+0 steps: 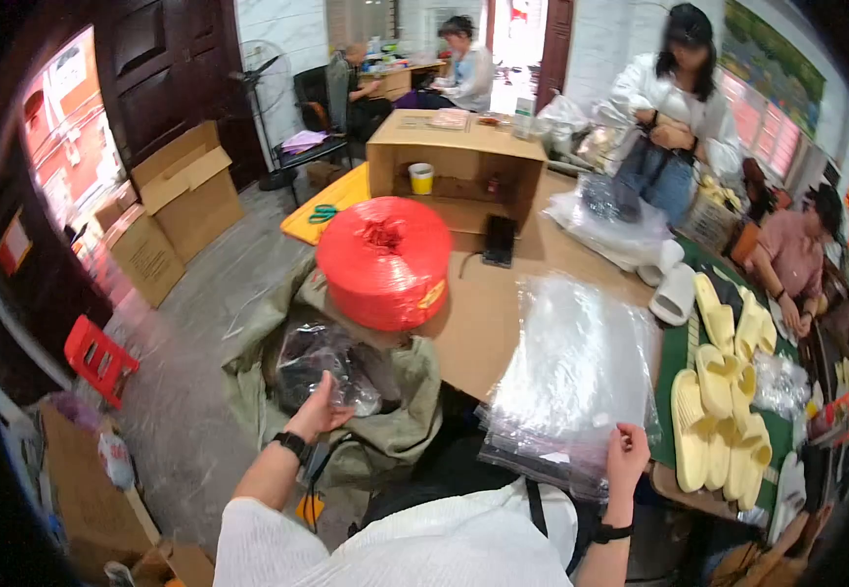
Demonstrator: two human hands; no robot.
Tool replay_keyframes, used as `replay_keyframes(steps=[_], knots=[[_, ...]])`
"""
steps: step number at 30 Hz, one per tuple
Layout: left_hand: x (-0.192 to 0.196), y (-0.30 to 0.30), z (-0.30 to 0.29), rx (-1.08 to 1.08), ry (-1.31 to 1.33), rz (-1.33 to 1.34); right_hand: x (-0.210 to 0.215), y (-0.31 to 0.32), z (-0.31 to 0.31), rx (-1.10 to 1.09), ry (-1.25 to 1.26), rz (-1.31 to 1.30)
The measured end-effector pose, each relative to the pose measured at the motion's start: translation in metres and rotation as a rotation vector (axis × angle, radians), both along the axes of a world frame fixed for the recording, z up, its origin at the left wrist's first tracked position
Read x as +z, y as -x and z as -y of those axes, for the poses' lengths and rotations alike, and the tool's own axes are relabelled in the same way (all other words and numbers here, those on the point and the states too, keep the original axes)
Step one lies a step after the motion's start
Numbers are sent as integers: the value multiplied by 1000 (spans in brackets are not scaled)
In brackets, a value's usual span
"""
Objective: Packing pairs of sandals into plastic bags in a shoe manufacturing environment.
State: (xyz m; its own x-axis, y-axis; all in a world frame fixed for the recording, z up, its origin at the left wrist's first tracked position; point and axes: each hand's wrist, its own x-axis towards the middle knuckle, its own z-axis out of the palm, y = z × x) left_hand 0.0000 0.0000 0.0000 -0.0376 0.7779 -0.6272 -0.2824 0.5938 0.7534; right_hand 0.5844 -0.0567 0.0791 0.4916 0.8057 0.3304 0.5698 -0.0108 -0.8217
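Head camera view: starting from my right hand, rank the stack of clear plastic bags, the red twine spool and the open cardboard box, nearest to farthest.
From the right hand:
1. Stack of clear plastic bags: the fingers touch its near edge, right in front.
2. Red twine spool: up and to the left, on the brown tabletop.
3. Open cardboard box: farthest, behind the spool toward the back of the table.

Twine spool [386, 262]: red. Slippers [728, 391]: pale yellow. Plastic bags [571, 377]: clear. Tabletop [478, 323]: brown. Sack [385, 430]: olive green.
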Motion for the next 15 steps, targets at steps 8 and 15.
replay_keyframes(steps=[8, 15], knots=[[207, -106, 56, -505, -361, -1130, -15, 6, -4, 23, -76, 24], [297, -254, 71, -1029, -76, 934, 4, 12, 2, 58, -20, -33]])
